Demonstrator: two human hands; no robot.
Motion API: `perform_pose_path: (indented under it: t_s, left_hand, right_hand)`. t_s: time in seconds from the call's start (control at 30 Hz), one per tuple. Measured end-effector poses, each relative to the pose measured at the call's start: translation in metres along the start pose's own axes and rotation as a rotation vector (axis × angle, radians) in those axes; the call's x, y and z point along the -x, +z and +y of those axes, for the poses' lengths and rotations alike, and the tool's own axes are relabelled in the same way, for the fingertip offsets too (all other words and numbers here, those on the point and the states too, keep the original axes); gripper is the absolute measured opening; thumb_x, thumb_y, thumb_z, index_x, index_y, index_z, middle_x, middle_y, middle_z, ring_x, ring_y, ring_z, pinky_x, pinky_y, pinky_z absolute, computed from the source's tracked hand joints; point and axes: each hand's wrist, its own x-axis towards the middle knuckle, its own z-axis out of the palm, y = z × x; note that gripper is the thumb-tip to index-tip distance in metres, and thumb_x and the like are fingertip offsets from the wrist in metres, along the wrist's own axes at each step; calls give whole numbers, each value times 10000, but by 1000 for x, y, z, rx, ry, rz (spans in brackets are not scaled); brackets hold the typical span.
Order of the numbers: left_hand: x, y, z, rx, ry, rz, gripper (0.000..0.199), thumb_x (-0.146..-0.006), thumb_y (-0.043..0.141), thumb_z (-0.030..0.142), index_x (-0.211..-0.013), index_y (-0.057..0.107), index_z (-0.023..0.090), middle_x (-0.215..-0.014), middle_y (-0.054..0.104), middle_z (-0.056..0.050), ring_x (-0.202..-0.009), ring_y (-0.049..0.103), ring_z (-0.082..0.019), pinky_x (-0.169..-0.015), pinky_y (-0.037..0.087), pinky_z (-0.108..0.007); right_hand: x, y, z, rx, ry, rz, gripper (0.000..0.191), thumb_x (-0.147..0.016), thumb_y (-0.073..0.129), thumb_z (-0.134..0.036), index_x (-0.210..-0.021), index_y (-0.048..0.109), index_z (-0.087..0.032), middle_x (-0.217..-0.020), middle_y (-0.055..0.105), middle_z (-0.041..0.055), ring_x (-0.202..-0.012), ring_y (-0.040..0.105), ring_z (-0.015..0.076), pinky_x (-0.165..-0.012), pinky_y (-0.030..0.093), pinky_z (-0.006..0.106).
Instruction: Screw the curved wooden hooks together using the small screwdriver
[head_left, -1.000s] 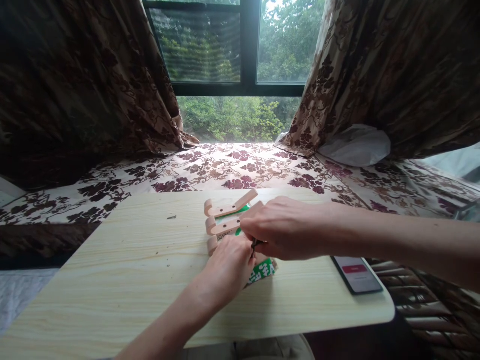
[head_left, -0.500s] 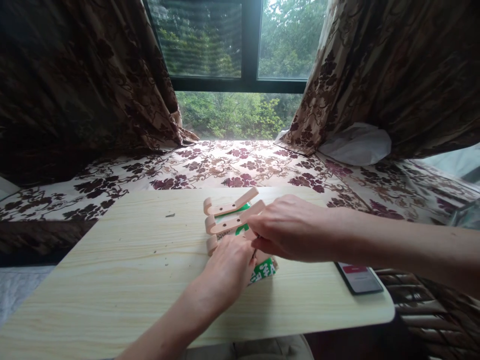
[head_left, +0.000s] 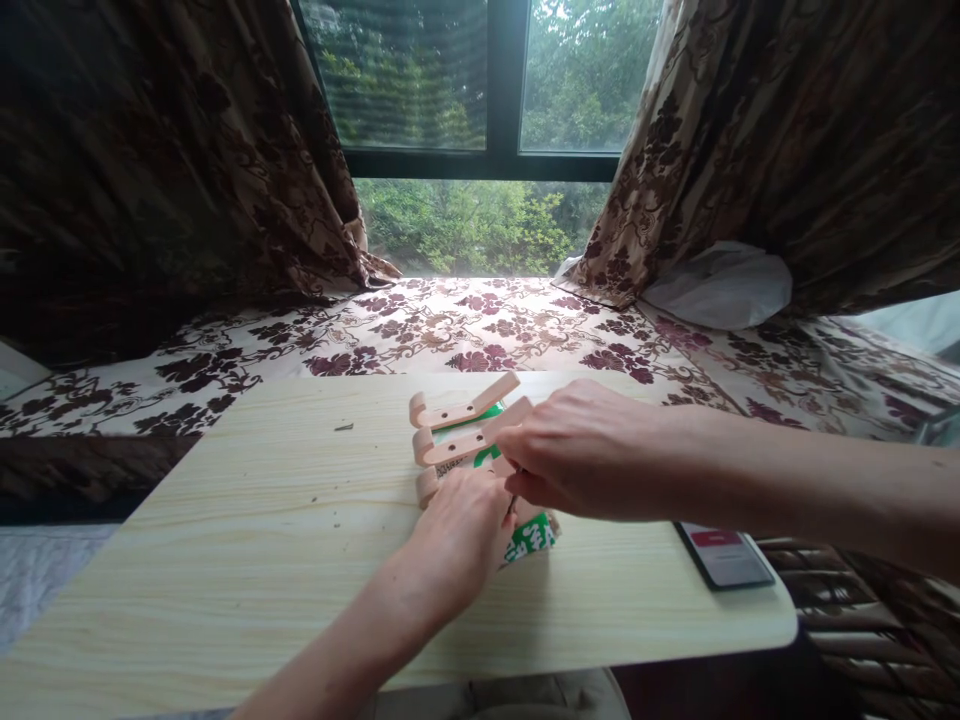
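Observation:
Several pale wooden hooks with curled ends lie side by side across a green and white printed packet (head_left: 534, 538). The far wooden hook (head_left: 456, 412) and the middle wooden hook (head_left: 450, 446) each show two dark screw spots. My left hand (head_left: 461, 525) is closed over the near wooden hook (head_left: 427, 487), whose curled end sticks out past the knuckles. My right hand (head_left: 559, 445) makes a fist just beside it, over the hooks' raised ends. A thin dark piece shows below its fingers; what the fist grips is mostly hidden.
The pale wood-grain table (head_left: 247, 560) carries a small screw (head_left: 344, 427) and several tiny dark bits to the left. A phone (head_left: 726, 556) lies by the right edge. Behind is a flower-patterned cloth ledge (head_left: 480, 325), with a white plastic bag (head_left: 720, 285) at the right.
The view has shifted slightly, so the table and phone appear a little farther right. Both hands stay at the hooks in nearly the same pose.

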Motion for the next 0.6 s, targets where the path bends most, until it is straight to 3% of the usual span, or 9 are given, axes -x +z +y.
perform_pose_path:
  t_s: [0.17,0.33,0.43,0.53,0.6]
  left_hand:
    - [0,-1,2,8,-4,17,205,-810,444,161,-710,620,189,-819,690,-66,-791,641,-237,-698,454,-348]
    - [2,0,1,22,-1,20,168,-788,464,129,-731,611,185,-840,678,-67,-837,629,-236,-761,468,-369]
    - [15,-1,-3,63,59,55,130,-815,491,155,-847,607,204,-966,658,-48,-924,606,-209,-826,474,-353]
    - [40,-4,-10,107,185,270,307,-851,502,157,-1147,520,235,-1173,582,-43,-1114,522,-179,-957,431,-337]
    - [59,-3,-16,84,204,448,340,-871,510,180,-1209,484,213,-1210,548,-65,-1155,489,-178,-965,431,-312]
  right_hand:
    - [3,1,0,-91,-112,13,57,-795,554,-94,-799,602,-125,-737,618,45,-572,460,113,-499,264,273]
    - [5,6,-2,-123,-58,58,74,-831,530,-137,-776,578,-129,-665,596,35,-533,452,114,-479,253,274]
    - [8,7,-1,-125,-55,54,102,-838,513,-135,-744,553,-142,-663,598,34,-528,457,114,-472,251,270]
    - [11,8,3,-129,-41,76,107,-839,506,-131,-736,523,-158,-661,590,23,-530,467,116,-469,257,264]
    - [13,11,6,-147,-37,91,80,-836,507,-132,-766,513,-168,-674,590,18,-542,483,122,-476,277,260]
